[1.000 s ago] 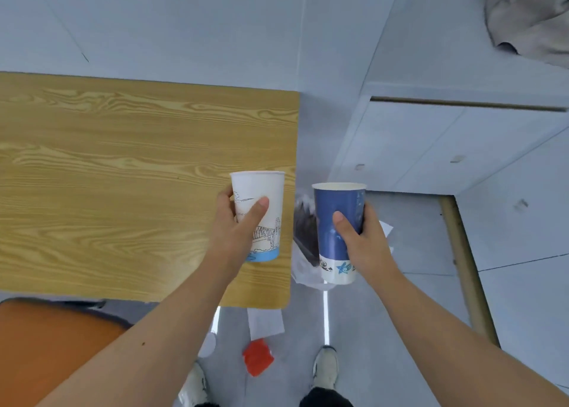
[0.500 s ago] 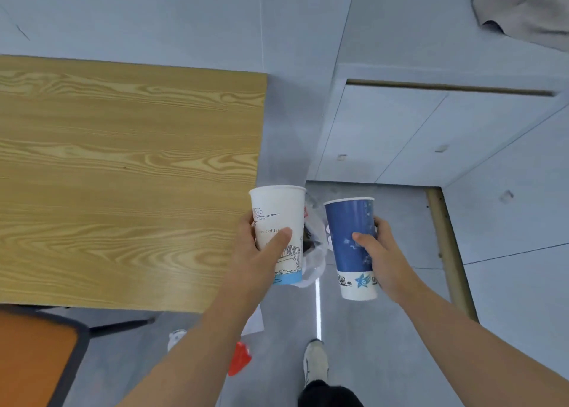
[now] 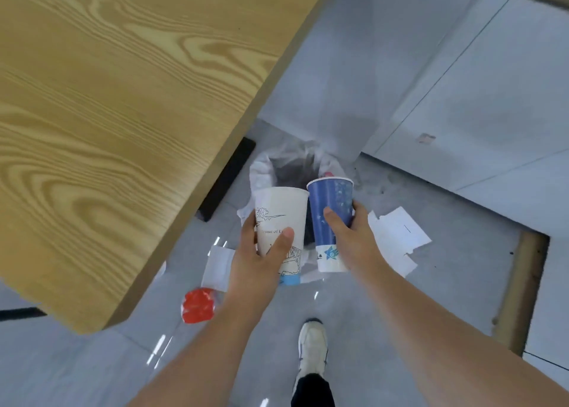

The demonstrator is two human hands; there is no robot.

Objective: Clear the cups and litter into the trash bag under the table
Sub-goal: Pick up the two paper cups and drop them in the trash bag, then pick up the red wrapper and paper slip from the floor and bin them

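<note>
Fingers of the left hand (image 3: 261, 252) wrap a white cup (image 3: 281, 231), thumb pressed across its printed side; fingers of the right hand (image 3: 348, 240) clasp a blue cup (image 3: 331, 218) the same way, the two cups upright and side by side, rims nearly touching. A second ago both cups were level with the table (image 3: 123, 114) edge, the white one still over the wood; now they have swung clear of it and sit low over the floor, directly above the open mouth of the trash bag (image 3: 261, 172), which shows at 12 o'clock from the hands, tucked against the table's corner. That puts the drop within reach: by the look of it, tipping or letting go is all that remains for these two. Litter still lies around the bag: white paper (image 3: 397, 240) at 3 o'clock from the cups, a folded slip (image 3: 217, 268) at 8 o'clock and a red wrapper (image 3: 198, 305) just below it, beside the table's near corner. A white shoe (image 3: 312, 348) stands at 6 o'clock.
</note>
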